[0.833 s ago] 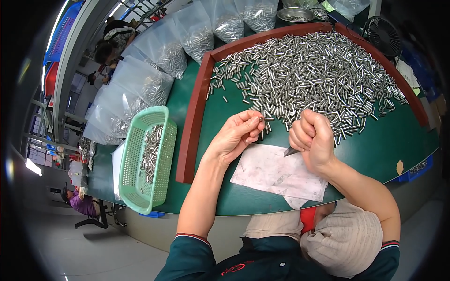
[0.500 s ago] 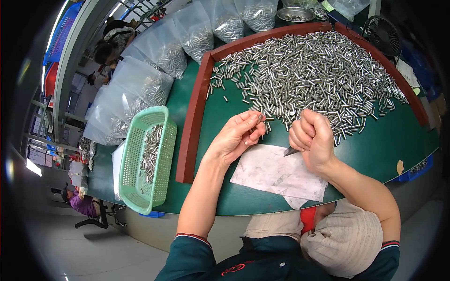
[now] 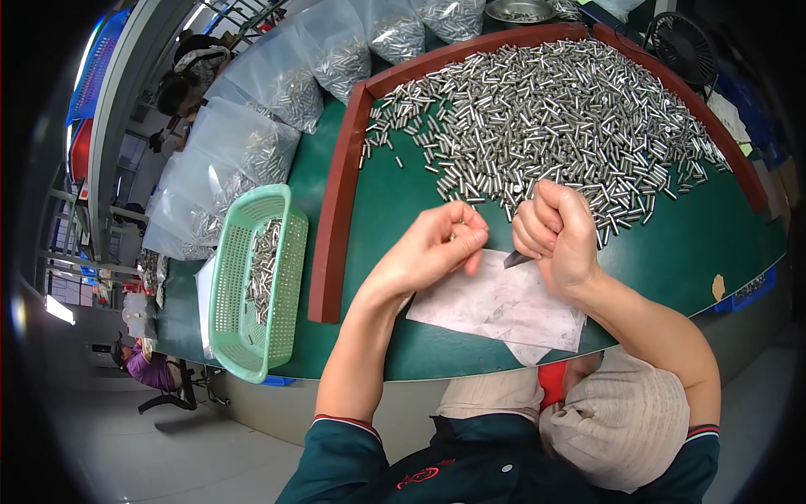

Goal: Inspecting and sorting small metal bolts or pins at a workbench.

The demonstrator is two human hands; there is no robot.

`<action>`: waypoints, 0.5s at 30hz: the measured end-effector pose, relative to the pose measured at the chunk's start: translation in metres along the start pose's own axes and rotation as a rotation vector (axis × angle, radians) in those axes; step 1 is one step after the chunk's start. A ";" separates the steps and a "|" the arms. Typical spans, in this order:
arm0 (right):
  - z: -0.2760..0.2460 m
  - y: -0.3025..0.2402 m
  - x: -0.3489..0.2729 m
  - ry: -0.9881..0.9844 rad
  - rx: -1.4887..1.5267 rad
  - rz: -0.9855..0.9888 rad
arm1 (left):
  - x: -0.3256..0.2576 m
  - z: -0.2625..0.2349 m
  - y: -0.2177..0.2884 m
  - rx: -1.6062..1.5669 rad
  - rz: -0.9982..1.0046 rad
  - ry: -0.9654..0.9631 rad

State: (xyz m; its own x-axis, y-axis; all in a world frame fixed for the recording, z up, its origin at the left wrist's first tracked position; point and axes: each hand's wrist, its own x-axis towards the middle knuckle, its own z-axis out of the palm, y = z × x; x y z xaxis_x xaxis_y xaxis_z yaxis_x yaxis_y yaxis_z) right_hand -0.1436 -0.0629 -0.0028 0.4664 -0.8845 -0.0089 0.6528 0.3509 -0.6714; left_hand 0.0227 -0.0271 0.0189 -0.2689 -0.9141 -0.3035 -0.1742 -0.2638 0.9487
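My left hand (image 3: 438,249) is over the back left part of a stained white cloth or paper (image 3: 504,307), its fingers curled and pinched together. What lies between those fingertips is hidden. My right hand (image 3: 554,233) is closed in a fist, around a dark grey pointed tool (image 3: 515,259) whose flat tip sticks out toward the left hand; the rest of the tool is covered by the fingers. Just beyond both hands spreads a big heap of short shiny metal pins (image 3: 546,118) on the green tabletop (image 3: 386,202).
Dark red wooden strips (image 3: 336,218) border the heap on the left and back. A light green plastic basket (image 3: 290,277) with pins stands at the left. Clear bags of pins (image 3: 340,67) line the back left, a metal bowl (image 3: 520,11) and black fan (image 3: 684,50) stand behind.
My left hand has turned over and come slightly right, nearer the right hand, so its fingertips now point inward. My right hand still grips the tool. The whole view has shifted slightly.
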 end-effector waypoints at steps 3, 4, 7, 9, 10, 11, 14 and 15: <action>-0.002 0.000 -0.001 -0.007 0.011 -0.013 | -0.002 0.013 -0.004 0.483 0.135 0.006; -0.003 0.000 -0.001 -0.017 0.022 -0.020 | -0.002 0.018 -0.001 0.619 0.118 0.042; 0.003 0.000 -0.003 -0.086 -0.007 -0.084 | -0.006 0.022 -0.002 0.734 0.143 0.120; 0.000 0.001 -0.003 -0.075 -0.010 -0.091 | -0.005 0.021 0.000 0.750 0.094 0.129; -0.001 0.002 -0.003 -0.084 0.009 -0.092 | -0.003 0.021 -0.002 0.748 0.120 0.125; -0.001 0.002 -0.003 -0.100 0.031 -0.093 | -0.003 0.021 -0.004 0.747 0.118 0.121; 0.000 0.004 -0.003 -0.104 -0.038 -0.110 | -0.004 0.023 -0.006 0.758 0.167 0.139; 0.000 0.004 -0.003 -0.109 -0.045 -0.108 | -0.004 0.022 -0.006 0.757 0.170 0.139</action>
State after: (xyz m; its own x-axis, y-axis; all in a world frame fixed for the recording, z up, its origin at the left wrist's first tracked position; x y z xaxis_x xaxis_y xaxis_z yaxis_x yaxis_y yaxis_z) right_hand -0.1428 -0.0590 -0.0052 0.4587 -0.8769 0.1437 0.6765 0.2398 -0.6964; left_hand 0.0036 -0.0152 0.0122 -0.2378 -0.9663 -0.0985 -0.7527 0.1193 0.6475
